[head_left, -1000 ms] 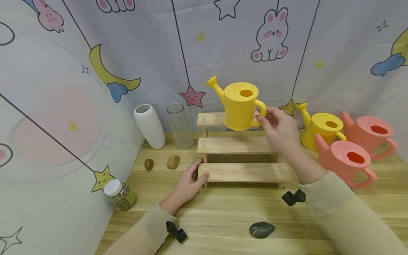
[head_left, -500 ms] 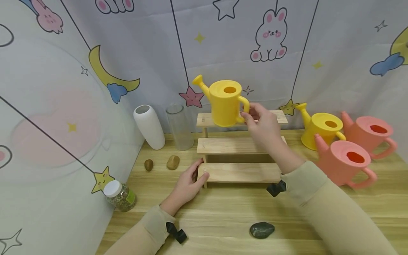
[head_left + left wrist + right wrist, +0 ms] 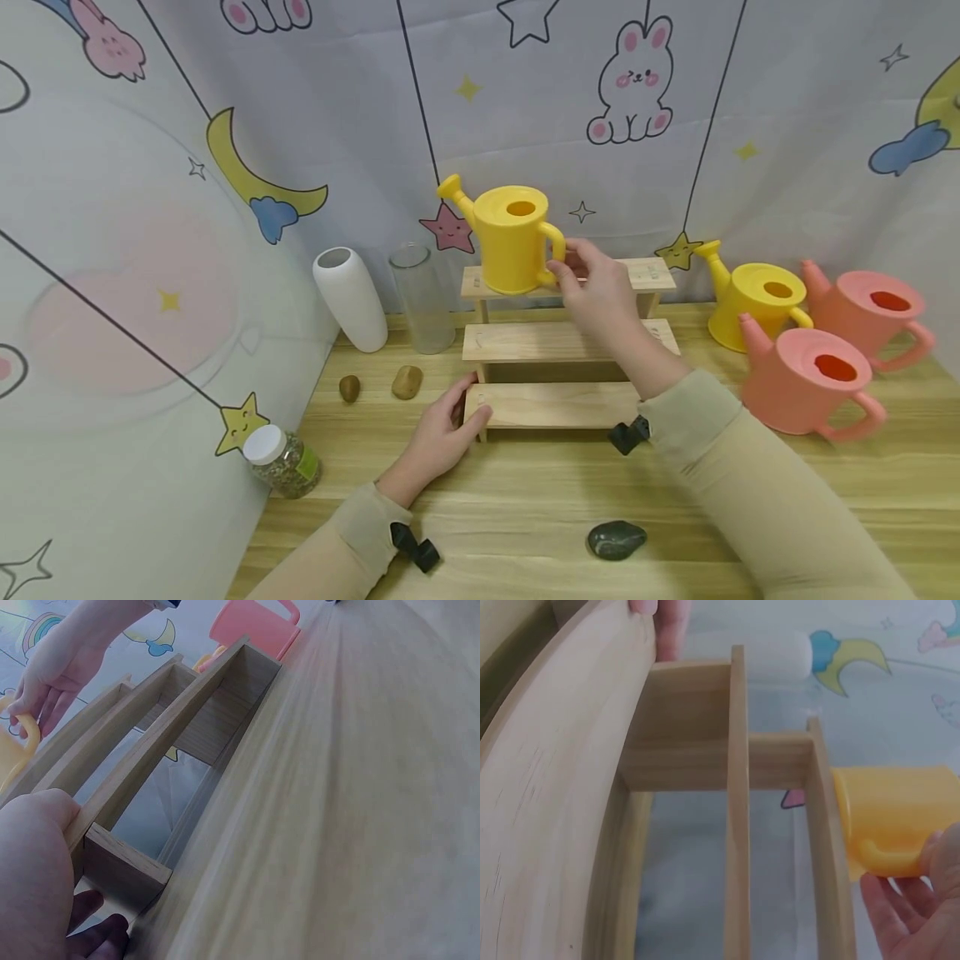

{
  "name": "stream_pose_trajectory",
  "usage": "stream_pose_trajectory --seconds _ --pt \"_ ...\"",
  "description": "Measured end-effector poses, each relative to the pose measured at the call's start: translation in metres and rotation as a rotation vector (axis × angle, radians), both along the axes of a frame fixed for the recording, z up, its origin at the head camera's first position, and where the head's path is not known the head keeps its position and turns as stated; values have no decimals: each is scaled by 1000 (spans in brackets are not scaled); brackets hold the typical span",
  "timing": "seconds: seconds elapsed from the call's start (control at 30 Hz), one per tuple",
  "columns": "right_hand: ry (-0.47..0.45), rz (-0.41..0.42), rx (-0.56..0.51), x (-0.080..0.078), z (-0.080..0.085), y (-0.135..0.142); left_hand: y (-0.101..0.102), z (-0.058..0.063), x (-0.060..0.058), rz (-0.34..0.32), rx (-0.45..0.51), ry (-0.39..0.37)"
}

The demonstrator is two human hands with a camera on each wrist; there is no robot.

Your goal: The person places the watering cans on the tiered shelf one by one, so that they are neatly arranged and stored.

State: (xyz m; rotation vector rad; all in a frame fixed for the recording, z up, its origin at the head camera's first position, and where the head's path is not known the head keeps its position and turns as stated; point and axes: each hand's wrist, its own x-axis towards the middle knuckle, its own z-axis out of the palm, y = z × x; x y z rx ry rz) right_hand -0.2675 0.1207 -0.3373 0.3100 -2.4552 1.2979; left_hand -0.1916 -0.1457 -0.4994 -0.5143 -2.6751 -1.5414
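My right hand (image 3: 600, 287) pinches the handle of a yellow watering can (image 3: 513, 242), which stands upright at the left part of the top tier, its spout pointing left. In the right wrist view the base of this can (image 3: 904, 814) is right at the top board. My left hand (image 3: 442, 429) grips the lower left end of the three-tier wooden stand (image 3: 562, 406). Its thumb lies on the bottom board and its fingers wrap round the side, as the left wrist view shows near the end leg (image 3: 124, 866).
A second yellow watering can (image 3: 757, 304) and two pink watering cans (image 3: 806, 383) (image 3: 862, 317) stand right of the stand. To its left are a white vase (image 3: 351, 300), a glass cylinder (image 3: 422, 300), two brown stones (image 3: 407, 382) and a lidded jar (image 3: 285, 462). A dark stone (image 3: 617, 540) lies in front.
My right hand has carried the yellow watering can leftward and slightly toward the top tier's left end. My left hand has stayed on the stand.
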Motion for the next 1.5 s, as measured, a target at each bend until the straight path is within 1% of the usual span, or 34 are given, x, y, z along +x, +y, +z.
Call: stream_pose_trajectory --seconds 0.2,0.5,0.67,0.73,0.87,1.13,1.23,1.33,1.5 --pt "7 -22 24 0 -1 -3 0 1 0 8 -10 -1" --pt "-12 -21 22 2 -6 -1 -1 1 1 5 -19 3" --pt "-12 -19 -8 3 -10 3 -1 0 1 15 -47 10" --pt "-14 -18 -28 5 -11 6 -1 0 1 13 -40 8" --pt "16 -19 -68 16 -13 15 -1 -1 -1 -2 -13 2" --pt "184 -67 -84 38 -16 43 -2 -2 -1 -12 17 15" --pt "229 -89 -81 47 -21 57 -2 -1 1 -13 20 7" --pt "241 -115 -35 57 -31 75 -1 0 2 -11 18 -2" --pt "255 -184 120 77 -49 109 -2 0 1 -5 3 6"
